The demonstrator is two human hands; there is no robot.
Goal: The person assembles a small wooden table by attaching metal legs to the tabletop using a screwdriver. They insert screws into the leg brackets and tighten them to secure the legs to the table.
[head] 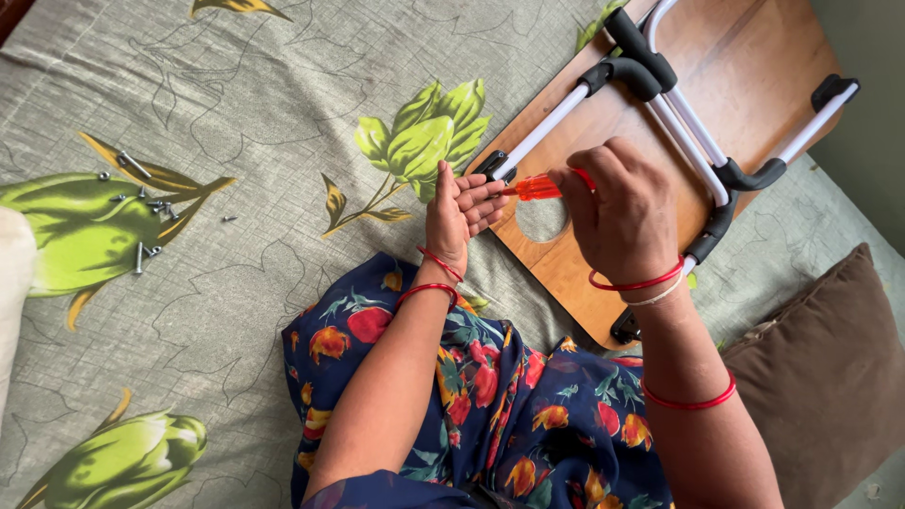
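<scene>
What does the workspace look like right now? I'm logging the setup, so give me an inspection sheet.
Surface: grey bedsheet printed with green leaves.
Job's things: wooden folding table lying upside down, white tube legs folded, round hole beside the hands; red-handled screwdriver.
Clutter: loose screws scattered far to the left.
Hands: right hand grips the screwdriver; left hand open, fingers at its tip.
Cables: nothing seen.
Surroundings: brown cushion at right; floral garment over the lap.
</scene>
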